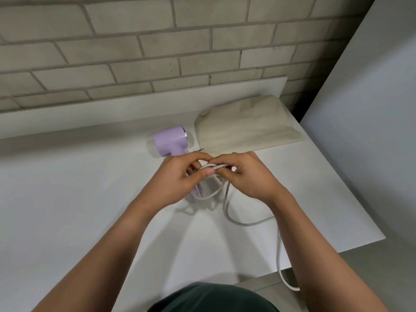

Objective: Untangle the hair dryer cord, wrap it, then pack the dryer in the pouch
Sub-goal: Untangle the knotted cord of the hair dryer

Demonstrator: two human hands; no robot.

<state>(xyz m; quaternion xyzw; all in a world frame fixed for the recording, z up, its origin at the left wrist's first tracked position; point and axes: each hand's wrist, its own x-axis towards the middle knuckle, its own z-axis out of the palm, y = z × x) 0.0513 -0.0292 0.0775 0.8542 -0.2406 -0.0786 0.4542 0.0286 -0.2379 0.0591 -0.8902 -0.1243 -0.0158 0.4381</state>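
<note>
1. Cord: white, looped, draped over the white tabletop edge.
2. Left hand and right hand pinch bunched strands together.
3. Lilac dryer lies beside the cream pouch.

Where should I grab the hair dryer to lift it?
Probably the handle, from the near side: it sticks out toward you from the purple body, which looks too fat to grip. The left hand partly covers it.
</note>
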